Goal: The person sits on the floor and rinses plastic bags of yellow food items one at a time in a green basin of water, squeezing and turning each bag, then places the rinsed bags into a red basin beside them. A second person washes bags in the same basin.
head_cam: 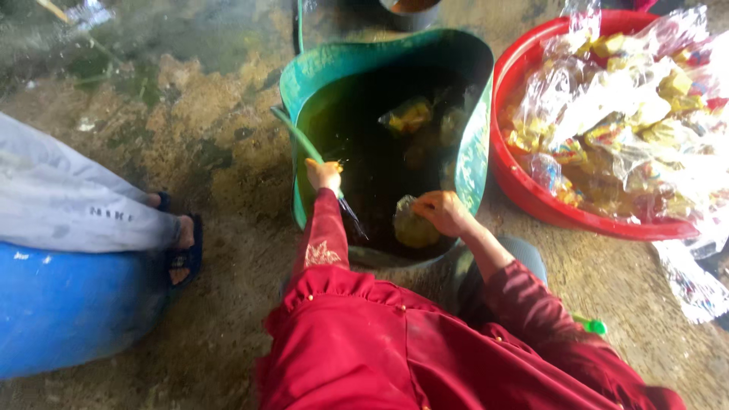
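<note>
Your red sleeves are reaching forward as your right hand is gripping a yellowish bag at the green tub's near edge, your left hand is pinching the green hose at its left rim, other bags are soaking, many are waiting in the red basin.

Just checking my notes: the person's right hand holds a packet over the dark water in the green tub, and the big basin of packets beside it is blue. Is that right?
Not quite. The basin of packets is red, not blue, as the head view shows. The rest stands: the right hand holds a packet over the dark water in the green tub.
</note>
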`<state>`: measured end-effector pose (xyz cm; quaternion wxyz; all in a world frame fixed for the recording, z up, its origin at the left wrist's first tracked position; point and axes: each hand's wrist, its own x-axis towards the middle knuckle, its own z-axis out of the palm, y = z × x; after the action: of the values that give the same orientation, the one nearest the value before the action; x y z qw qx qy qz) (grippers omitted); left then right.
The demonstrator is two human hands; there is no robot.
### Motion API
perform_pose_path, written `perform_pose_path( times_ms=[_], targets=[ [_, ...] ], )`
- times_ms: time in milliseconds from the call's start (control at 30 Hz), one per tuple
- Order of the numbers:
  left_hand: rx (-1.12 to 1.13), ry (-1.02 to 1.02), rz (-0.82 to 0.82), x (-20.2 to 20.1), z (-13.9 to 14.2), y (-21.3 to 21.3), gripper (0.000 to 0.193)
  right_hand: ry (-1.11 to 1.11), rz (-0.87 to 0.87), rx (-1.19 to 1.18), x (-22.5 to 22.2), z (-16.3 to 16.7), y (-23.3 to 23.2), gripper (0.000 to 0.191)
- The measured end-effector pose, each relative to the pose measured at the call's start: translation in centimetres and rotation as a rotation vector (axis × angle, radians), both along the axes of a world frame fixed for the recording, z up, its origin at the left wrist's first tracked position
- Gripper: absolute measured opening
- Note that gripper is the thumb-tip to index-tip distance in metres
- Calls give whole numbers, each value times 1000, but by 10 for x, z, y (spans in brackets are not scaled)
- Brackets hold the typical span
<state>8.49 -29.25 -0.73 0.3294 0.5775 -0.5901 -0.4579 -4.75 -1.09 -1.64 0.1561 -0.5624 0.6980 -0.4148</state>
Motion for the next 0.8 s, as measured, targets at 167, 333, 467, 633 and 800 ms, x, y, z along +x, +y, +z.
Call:
perform_pose_path(
  times_ms=[167, 333, 467, 633, 800],
  targets=[
    [-360, 211, -328, -35, -6, 4, 28, -98, -35, 190, -6, 5, -10, 23],
    [-544, -125, -615, -55, -18, 23, 36, -101, -56, 226, -2, 8, -11, 22],
    [-506, -282, -678, -63, -24, 47, 53, -127, -91, 257, -1, 8, -2, 21],
    [-433, -563, -775, -53, -3, 54, 91, -101, -32, 93, 3, 2, 7, 18],
    [-240, -360, -720, -25, 5, 48, 93, -69, -61, -7, 17, -2, 10, 17]
  ],
)
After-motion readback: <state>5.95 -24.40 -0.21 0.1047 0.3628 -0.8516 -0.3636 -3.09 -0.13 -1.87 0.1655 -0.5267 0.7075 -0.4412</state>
